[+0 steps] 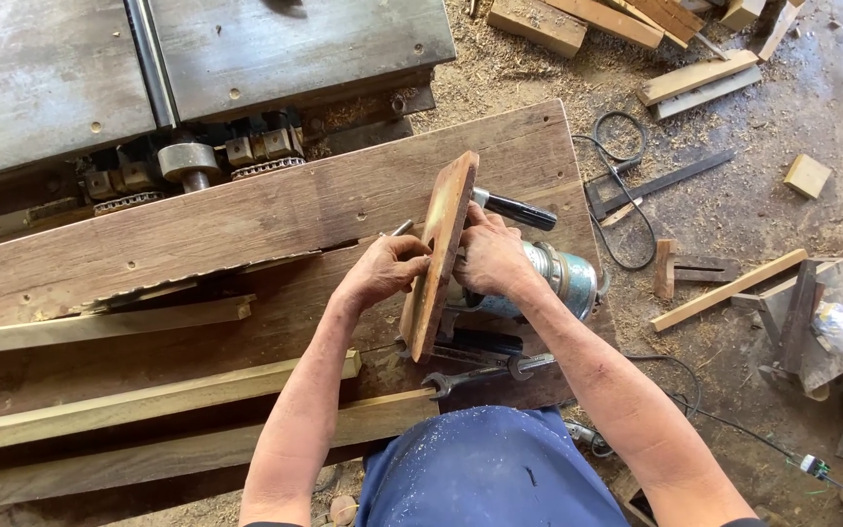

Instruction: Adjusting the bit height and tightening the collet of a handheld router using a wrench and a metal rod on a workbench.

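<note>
A narrow wooden board [438, 256] stands on edge on the plank bench [246, 224], fixed to a power tool with a blue-green metal body [566, 275] and a black side handle [521, 210]. My left hand [380, 270] presses against the board's left face, fingers curled at a small metal piece. Gripping the board's right edge, my right hand [491, 256] rests over the tool body. An open-ended spanner [485, 372] lies on the bench just below the board.
Long wood strips [129, 405] lie on the bench at left. A grey metal machine table [197, 59] with gears stands behind. Black cord [626, 195], a metal square and wood offcuts [695, 78] litter the sawdust floor at right.
</note>
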